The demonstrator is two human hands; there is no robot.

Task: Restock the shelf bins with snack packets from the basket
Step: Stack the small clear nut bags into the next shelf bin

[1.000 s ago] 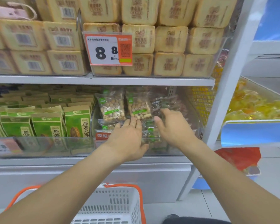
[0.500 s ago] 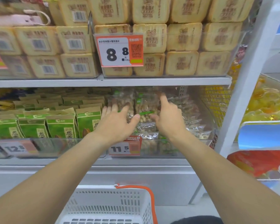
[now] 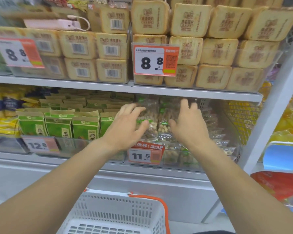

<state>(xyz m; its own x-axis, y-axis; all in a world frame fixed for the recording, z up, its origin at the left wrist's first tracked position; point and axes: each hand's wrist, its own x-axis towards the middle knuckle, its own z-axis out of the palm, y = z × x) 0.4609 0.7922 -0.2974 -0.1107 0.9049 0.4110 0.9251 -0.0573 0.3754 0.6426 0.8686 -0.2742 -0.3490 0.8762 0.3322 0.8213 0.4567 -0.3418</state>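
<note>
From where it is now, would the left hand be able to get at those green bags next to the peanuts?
Probably yes. The left hand rests on the clear peanut packets, right beside the green bags. Those bags stand upright in an open-topped clear bin, and nothing covers their tops.
</note>
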